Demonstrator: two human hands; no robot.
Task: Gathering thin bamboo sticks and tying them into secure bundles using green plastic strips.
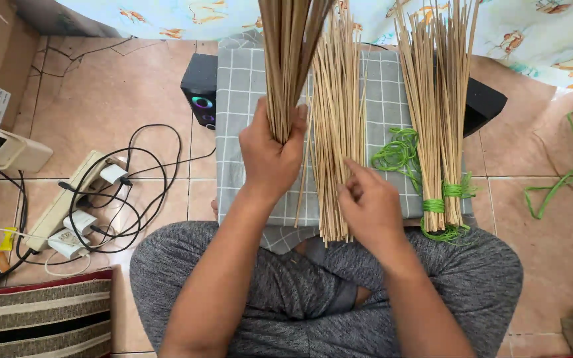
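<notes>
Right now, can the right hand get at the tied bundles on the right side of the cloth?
Probably yes. The right hand rests on the loose sticks, and the tied bundles lie just beside it on the same cloth. Only loose green string lies between; nothing blocks the way.

Two bare hands are at work, the left hand (pixel 270 149) and the right hand (pixel 369 205). The thin tan sticks form four groups: one gripped bunch (pixel 290 63), one loose pile (pixel 336 132) on the single grey checked cloth (pixel 240 113), and two bundles tied with green string (pixel 442 132). On the floor lie one black speaker (pixel 199 89), one white power strip (pixel 67 199) and one striped mat (pixel 38 315).
</notes>
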